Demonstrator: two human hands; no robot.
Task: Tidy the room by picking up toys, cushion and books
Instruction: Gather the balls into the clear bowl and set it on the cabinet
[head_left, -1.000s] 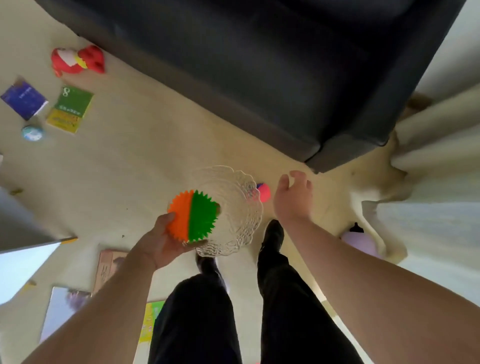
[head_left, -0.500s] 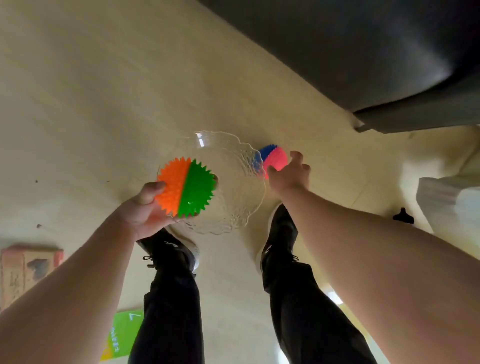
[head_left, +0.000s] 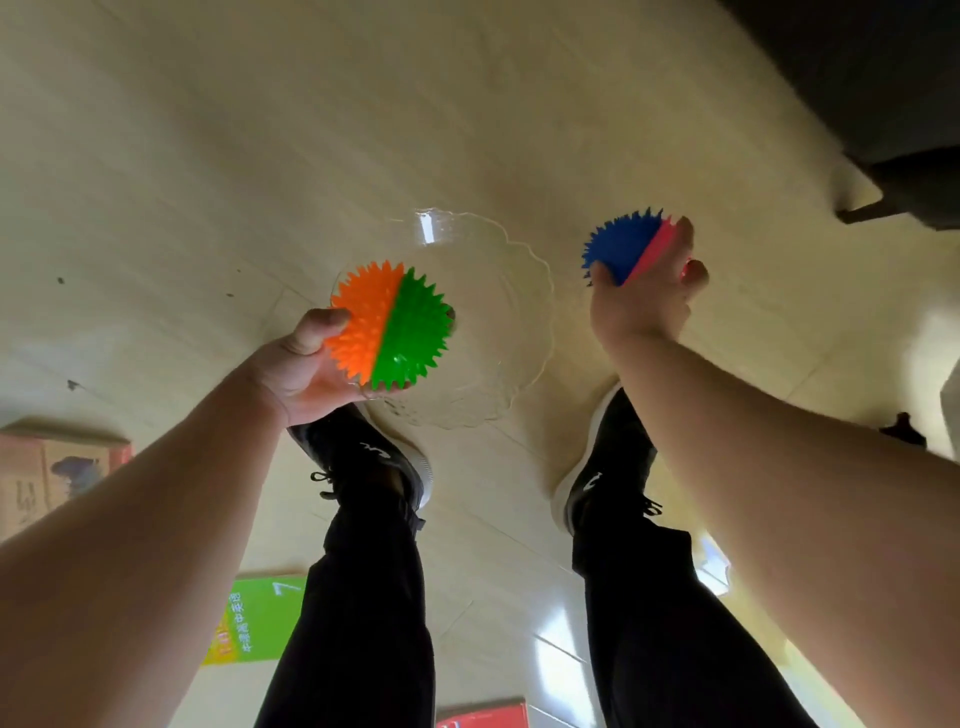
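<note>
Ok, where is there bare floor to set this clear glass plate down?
The pale floor beyond the clear scalloped glass plate is bare, from the left edge across to the dark sofa. A narrow strip between the black shoes is free too. Back by the shoes it is crowded: a brown book, green book, red book.

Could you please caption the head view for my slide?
Left hand holds an orange-green spiky ball and clear dish; right hand grips a blue-pink spiky ball.
</note>
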